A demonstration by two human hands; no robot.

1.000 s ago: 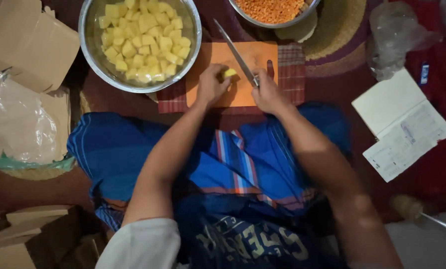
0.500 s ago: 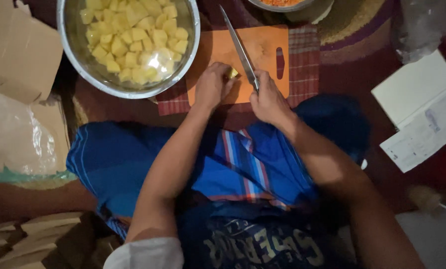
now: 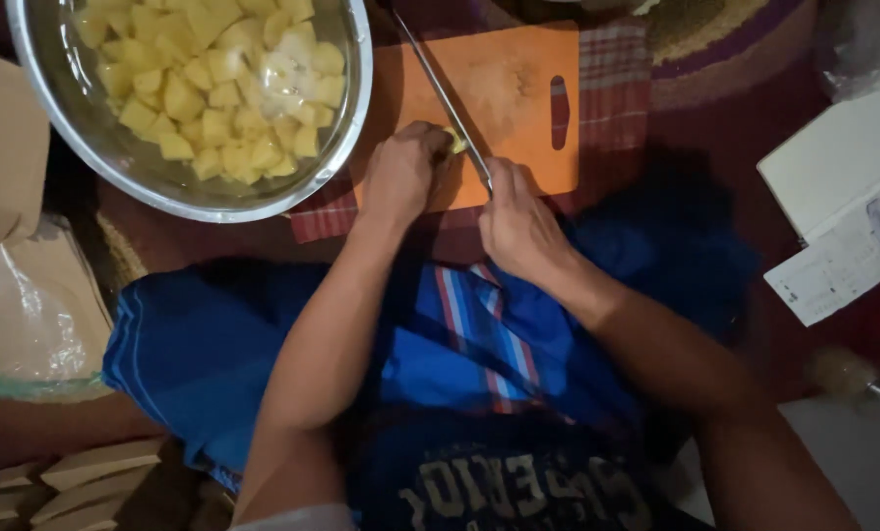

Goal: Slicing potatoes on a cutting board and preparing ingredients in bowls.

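An orange cutting board (image 3: 518,93) lies on a checked cloth on the floor before my crossed legs. My left hand (image 3: 400,177) presses a small yellow potato piece (image 3: 454,141) against the board's near edge. My right hand (image 3: 518,218) grips the handle of a long knife (image 3: 440,93); its blade runs up and to the left across the board, right beside the piece. Left of the board stands a large steel bowl (image 3: 356,108) with several yellow potato cubes (image 3: 223,93) in water.
Cardboard boxes (image 3: 2,167) and a clear plastic bag (image 3: 27,324) lie at the left. An open booklet (image 3: 843,211) rests at the right on a dark red mat. A woven round mat (image 3: 715,39) sits beyond the board. Flat cardboard pieces (image 3: 56,477) are stacked bottom left.
The view has shifted up and right, so bowl and board sit higher in frame. The knife and both hands stay on the board, with the blade close against the potato piece.
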